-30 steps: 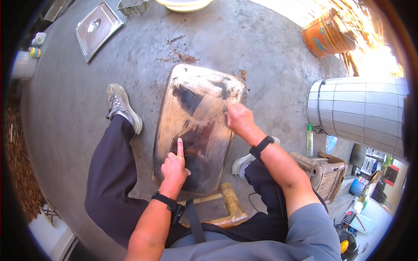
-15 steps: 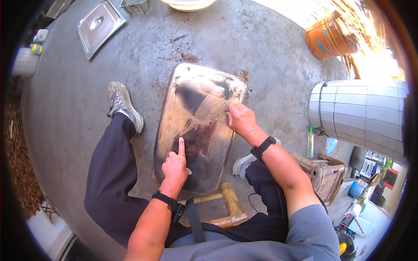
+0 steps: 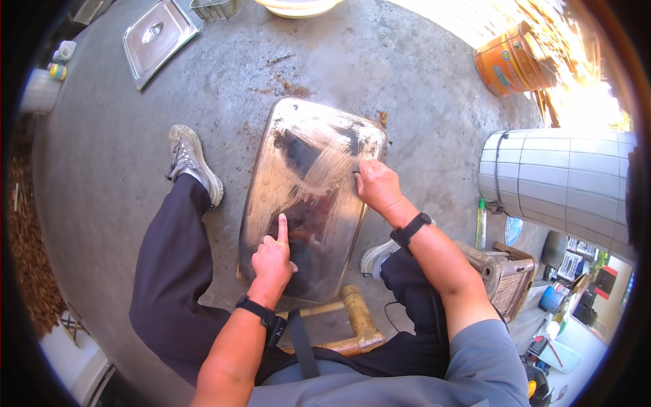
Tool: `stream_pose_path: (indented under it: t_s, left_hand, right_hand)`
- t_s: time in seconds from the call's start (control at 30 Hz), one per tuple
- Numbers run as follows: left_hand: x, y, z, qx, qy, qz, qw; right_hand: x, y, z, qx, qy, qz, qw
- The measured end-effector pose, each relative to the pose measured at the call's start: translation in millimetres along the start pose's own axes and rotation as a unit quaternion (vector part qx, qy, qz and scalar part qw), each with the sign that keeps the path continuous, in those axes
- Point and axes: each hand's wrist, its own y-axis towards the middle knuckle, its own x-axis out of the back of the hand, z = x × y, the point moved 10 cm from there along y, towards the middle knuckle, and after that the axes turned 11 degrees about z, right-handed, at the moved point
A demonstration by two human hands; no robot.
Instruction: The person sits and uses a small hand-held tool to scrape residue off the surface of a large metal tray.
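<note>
Metal tray [image 3: 308, 203] lies bottom-up on the concrete floor [image 3: 407, 88] between the feet – left hand [image 3: 272, 256] presses one outstretched forefinger onto it. Right hand [image 3: 377, 184] is curled shut at the tray's right edge, though what it grips is hidden

Metal tray [image 3: 308, 197]: surface seen as shiny steel, smeared with pale streaks and dark patches, rust-brown at one corner. Concrete floor [image 3: 407, 74]: matt, rough, stained. Steel lid [image 3: 157, 37]: brushed, dull sheen. Orange bucket [image 3: 508, 61]: glossy, looks like painted metal or plastic. Stool [image 3: 356, 319]: pale bare wood noted. Trousers [image 3: 169, 285]: dark matt cloth. Shoe [image 3: 193, 159]: grey worn fabric
</note>
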Motion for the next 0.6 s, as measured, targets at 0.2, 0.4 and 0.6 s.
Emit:
stream_pose_path:
  t_s: [0.2, 0.4, 0.6]
  left_hand:
    - [0, 0, 0, 0.003, -0.002, 0.006, 1.000]
    - [-1, 1, 0, 0.001, 0.000, 0.000, 1.000]
    - [2, -1, -2, -0.004, 0.004, -0.011, 1.000]
  right_hand:
    - [-5, -3, 11, 0.023, -0.003, 0.018, 1.000]
    - [2, 2, 2, -0.020, -0.013, 0.017, 1.000]
    - [4, 4, -3, -0.016, -0.021, 0.018, 0.999]
